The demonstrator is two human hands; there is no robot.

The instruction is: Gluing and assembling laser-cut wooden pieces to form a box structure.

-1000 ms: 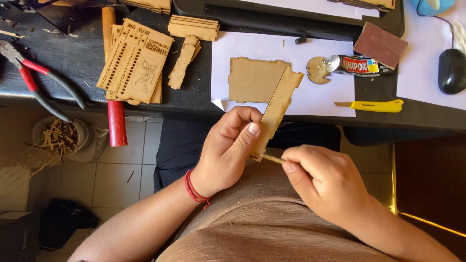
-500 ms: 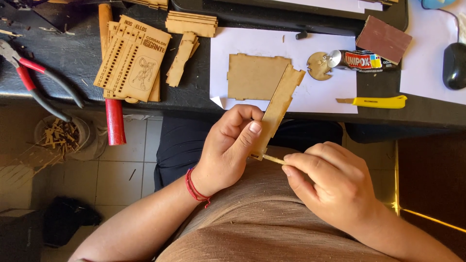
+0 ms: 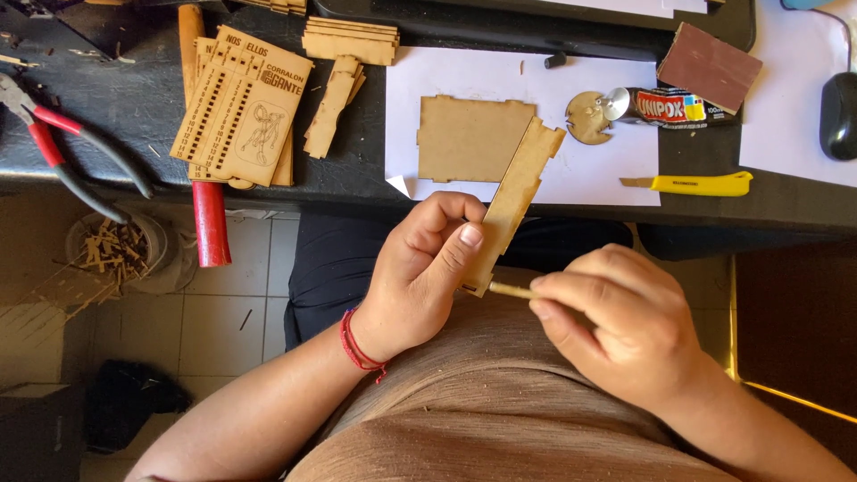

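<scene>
Hands work close to the body, above the lap. Left hand (image 3: 420,277) is closed around the lower part of a notched wooden strip (image 3: 513,201), thumb pressed on its face; the strip stands tilted, its top reaching over the bench (image 3: 116,107) edge. Right hand (image 3: 616,326) is pinched shut on a thin wooden stick (image 3: 511,289), whose tip touches the strip's lower end. Over the last second the grip and the strip's angle are unchanged; the right hand has shifted only slightly, so the stick is judged to be working at one spot on the strip's lower edge.

Count on the bench, near to far:
- one yellow utility knife (image 3: 696,184)
- one pair of red-handled pliers (image 3: 62,147)
- one flat wooden panel (image 3: 471,138) on white paper
- one engraved board (image 3: 243,105)
- one glue tube (image 3: 665,105)
- one sanding block (image 3: 710,67)
</scene>
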